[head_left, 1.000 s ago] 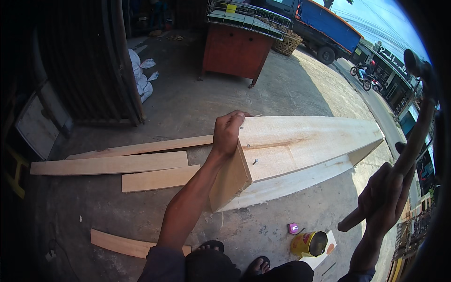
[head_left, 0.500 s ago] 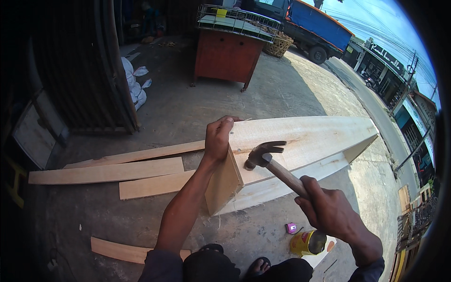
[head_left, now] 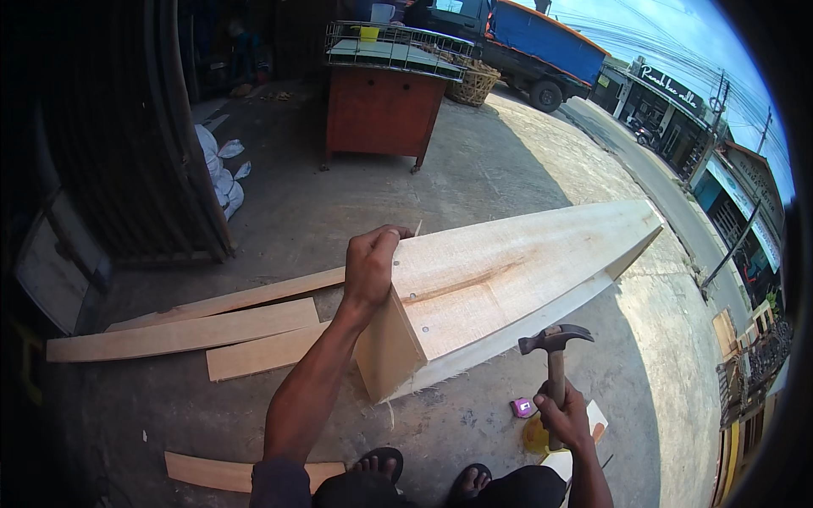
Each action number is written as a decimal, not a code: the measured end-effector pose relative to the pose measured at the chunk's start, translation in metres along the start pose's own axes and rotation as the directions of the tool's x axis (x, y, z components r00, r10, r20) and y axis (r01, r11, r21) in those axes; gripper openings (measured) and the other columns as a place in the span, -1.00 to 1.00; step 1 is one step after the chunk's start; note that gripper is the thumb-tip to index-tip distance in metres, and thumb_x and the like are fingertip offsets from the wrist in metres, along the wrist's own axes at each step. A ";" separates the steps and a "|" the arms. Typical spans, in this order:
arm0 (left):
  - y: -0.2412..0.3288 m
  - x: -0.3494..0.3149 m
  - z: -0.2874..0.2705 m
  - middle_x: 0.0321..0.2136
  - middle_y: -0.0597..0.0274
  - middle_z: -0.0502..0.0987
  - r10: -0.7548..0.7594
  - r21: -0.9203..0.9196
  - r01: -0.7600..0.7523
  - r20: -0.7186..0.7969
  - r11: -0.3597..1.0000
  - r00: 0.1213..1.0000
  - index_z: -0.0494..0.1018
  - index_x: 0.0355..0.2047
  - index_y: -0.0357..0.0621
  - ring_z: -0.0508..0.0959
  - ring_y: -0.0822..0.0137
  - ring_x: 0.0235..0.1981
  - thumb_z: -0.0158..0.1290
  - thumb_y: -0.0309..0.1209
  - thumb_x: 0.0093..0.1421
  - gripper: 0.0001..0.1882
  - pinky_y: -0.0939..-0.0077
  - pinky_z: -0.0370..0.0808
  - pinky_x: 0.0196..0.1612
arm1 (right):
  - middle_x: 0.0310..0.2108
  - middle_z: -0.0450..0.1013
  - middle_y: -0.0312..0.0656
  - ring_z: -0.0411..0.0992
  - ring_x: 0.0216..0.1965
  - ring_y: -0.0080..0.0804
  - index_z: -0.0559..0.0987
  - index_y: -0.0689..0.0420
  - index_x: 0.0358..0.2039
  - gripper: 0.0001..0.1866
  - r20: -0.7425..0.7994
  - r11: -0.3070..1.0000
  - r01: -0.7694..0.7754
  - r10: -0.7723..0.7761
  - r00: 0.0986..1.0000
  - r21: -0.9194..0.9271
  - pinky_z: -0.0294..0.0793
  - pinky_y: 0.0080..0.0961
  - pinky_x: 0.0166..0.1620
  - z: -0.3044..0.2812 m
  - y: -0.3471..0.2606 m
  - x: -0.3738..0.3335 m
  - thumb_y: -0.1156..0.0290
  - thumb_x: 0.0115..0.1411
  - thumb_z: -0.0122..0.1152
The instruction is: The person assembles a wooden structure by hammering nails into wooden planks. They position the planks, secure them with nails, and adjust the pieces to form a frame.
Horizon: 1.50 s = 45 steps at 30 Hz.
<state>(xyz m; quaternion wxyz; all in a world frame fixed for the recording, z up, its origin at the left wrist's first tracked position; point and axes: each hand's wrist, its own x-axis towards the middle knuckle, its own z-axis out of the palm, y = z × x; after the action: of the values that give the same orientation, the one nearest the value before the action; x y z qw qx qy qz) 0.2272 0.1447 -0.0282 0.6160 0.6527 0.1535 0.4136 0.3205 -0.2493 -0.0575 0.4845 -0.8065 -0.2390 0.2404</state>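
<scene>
Bare forearms, dk sleeve (head_left: 278, 478), black sandals (head_left: 383, 461)

Long box (head_left: 508, 279): pale unfinished wood, matt, sawn faces with visible grain; fuzzy fibres along the lower edge; small metal nail heads near the end held by the left hand (head_left: 370, 264).
Hammer (head_left: 555, 356): dark metal claw head, dull; shaft looks wooden, gripped by the right hand (head_left: 566, 419).
Loose planks (head_left: 182, 330): same raw light wood, matt.
Ground (head_left: 474, 178): grey concrete, rough, stained.
Cabinet (head_left: 381, 114): reddish-brown painted wood, slight sheen; wire-mesh metal rack (head_left: 398, 46) on top.
</scene>
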 end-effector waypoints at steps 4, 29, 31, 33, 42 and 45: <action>0.017 -0.033 -0.020 -0.40 0.11 0.63 0.089 0.077 -0.090 0.019 0.993 0.996 0.59 -0.25 -0.44 0.60 0.36 -0.39 -0.16 -0.31 0.41 -0.58 0.44 0.51 -0.24 | -0.39 0.56 -0.05 0.57 -0.28 -0.12 0.59 0.17 -0.11 -0.57 -0.255 0.882 -0.280 0.192 0.948 -0.380 0.54 -0.14 -0.16 0.018 0.152 -0.054 0.06 0.24 0.35; 0.319 -0.274 -0.333 0.35 -0.17 0.23 -0.151 0.948 0.310 -0.297 0.070 0.943 0.19 0.40 -0.16 0.24 0.06 0.38 0.09 -0.11 0.38 -0.30 0.08 0.17 0.41 | 0.41 0.19 0.01 0.26 0.34 -0.02 0.22 0.17 0.43 -0.15 -0.603 0.973 0.163 -0.034 0.797 0.162 0.47 -0.04 0.21 -0.191 0.013 0.269 -0.24 0.40 -0.03; 0.315 -0.277 -0.307 0.41 -0.19 0.19 -0.229 0.978 0.206 -0.206 -0.023 0.951 0.16 0.45 -0.15 0.21 0.03 0.43 0.11 -0.10 0.36 -0.25 0.05 0.13 0.44 | 0.46 0.12 -0.01 0.10 0.46 -0.06 0.19 0.15 0.45 -0.15 -0.601 0.977 0.179 -0.072 0.796 0.120 0.35 -0.01 0.32 -0.208 0.003 0.308 -0.25 0.40 -0.06; 0.279 -0.288 -0.273 0.44 -0.18 0.12 -0.293 0.931 0.086 -0.198 -0.354 0.935 0.06 0.48 -0.10 0.21 -0.04 0.43 0.23 -0.28 0.24 -0.12 0.02 0.16 0.42 | 0.48 0.08 -0.02 0.05 0.48 -0.06 0.16 0.11 0.46 -0.18 -0.596 0.986 0.150 -0.082 0.799 0.065 0.24 0.06 0.37 -0.226 0.011 0.349 -0.20 0.41 -0.05; 0.234 -0.259 -0.260 -0.10 0.13 0.60 0.270 0.741 0.306 -0.173 -0.598 0.947 0.50 0.25 0.25 0.60 0.08 -0.05 0.28 -0.59 0.03 -0.25 0.22 0.62 -0.07 | 0.51 -0.03 -0.13 -0.12 0.51 0.00 -0.04 -0.14 0.52 0.21 -0.509 0.991 -0.102 0.044 0.860 -0.087 -0.06 0.38 0.34 -0.333 0.158 0.482 -0.29 -0.01 0.34; 0.233 -0.257 -0.268 -0.09 0.18 0.61 0.313 0.744 0.300 -0.128 -0.597 0.941 0.51 0.24 0.32 0.63 0.12 -0.04 0.29 -0.56 0.04 -0.27 0.26 0.64 -0.07 | 0.45 0.14 -0.14 0.09 0.47 -0.18 0.11 -0.03 0.50 0.01 -0.543 0.971 0.164 -0.045 0.839 0.173 0.18 0.01 0.36 -0.347 0.206 0.483 -0.18 0.17 0.31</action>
<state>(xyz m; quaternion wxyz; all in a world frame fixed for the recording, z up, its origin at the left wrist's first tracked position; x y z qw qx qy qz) -0.1969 0.0981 0.0716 -0.3575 0.7513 0.5337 0.1513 0.9390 -0.2679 -0.1734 0.6275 -0.7707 -0.1111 0.0033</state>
